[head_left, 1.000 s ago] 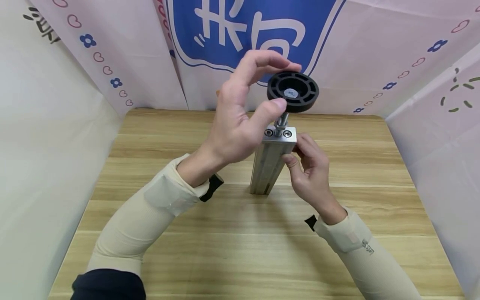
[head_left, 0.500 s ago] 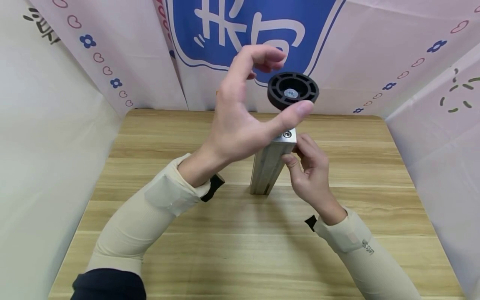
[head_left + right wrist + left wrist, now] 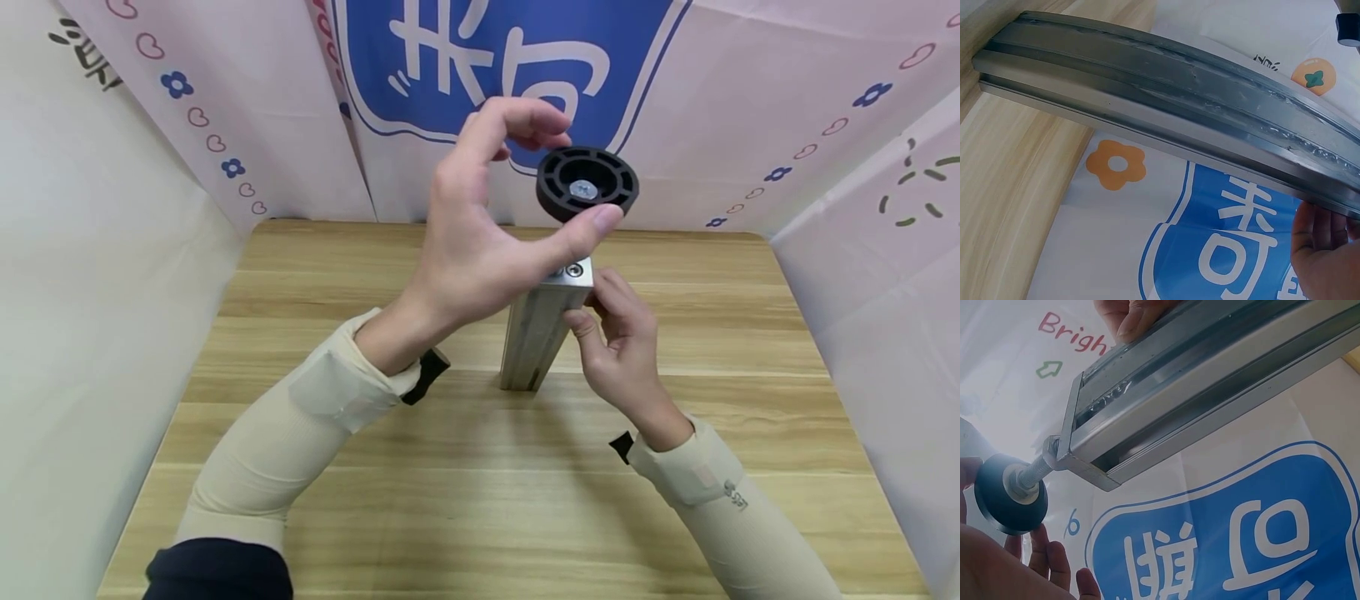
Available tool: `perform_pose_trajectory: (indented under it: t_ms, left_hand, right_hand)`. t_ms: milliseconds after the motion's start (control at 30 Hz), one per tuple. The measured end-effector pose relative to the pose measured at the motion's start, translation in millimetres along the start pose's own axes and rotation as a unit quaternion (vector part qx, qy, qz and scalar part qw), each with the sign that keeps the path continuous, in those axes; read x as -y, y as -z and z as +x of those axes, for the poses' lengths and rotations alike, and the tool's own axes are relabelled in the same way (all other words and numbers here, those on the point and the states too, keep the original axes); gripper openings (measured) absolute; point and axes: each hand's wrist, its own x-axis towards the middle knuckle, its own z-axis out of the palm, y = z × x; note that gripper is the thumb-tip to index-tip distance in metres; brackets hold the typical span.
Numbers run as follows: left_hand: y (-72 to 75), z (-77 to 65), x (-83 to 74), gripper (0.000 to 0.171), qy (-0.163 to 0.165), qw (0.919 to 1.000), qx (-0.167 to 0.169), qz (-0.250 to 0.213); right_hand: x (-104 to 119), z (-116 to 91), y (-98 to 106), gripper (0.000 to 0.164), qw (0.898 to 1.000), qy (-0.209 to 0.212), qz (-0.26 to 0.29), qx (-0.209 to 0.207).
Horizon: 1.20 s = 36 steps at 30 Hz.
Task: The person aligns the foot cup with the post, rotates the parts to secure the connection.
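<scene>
An aluminium profile (image 3: 536, 333) stands upright on the wooden table, a metal plate (image 3: 566, 280) with socket screws capping its top. Above the plate sits a round black leveling foot (image 3: 587, 185), joined to it by a threaded stud (image 3: 1038, 469) with nuts. My left hand (image 3: 472, 242) grips the foot by its rim, thumb on the near side and fingers curled at the far left. My right hand (image 3: 622, 342) pinches the profile just below the plate. From the right wrist, the hand (image 3: 1329, 250) shows at the profile's edge.
The wooden tabletop (image 3: 450, 500) ends against a white printed backdrop (image 3: 712, 125) with a blue sign (image 3: 420, 92). White sheets rise on the left (image 3: 97, 292) and right (image 3: 885, 292) of the table.
My left thumb has slid rightward along the near rim while the fingers left the far rim, opened away, then came back close to it. The right hand and profile have stayed put.
</scene>
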Motion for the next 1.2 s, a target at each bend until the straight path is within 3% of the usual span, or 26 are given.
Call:
perform_pose_trajectory:
  t_ms: [267,600,900,1200]
  left_hand:
    - [0.3,-1.6,1.3,0.052,-0.009,0.9999,0.004,-0.009]
    - [-1.6,-1.2,3.6,0.049,-0.019,0.9972,0.014,-0.071]
    - [-1.4,-3.4,3.6,0.050,-0.005,0.9984,0.033,-0.046]
    - [-1.9,-0.7,1.8,0.059,-0.012,0.9999,0.003,-0.012]
  right_hand:
    - [-0.1,-0.1,0.0,0.055,1.000,0.006,0.000,0.001]
    - [-0.5,0.3,-0.3,0.050,1.000,0.002,0.001,-0.001]
    - [0.1,0.0,-0.5,0.051,1.000,-0.001,-0.002,0.000]
    - [-0.3,0.0,0.2,0.053,1.000,0.004,0.000,0.003]
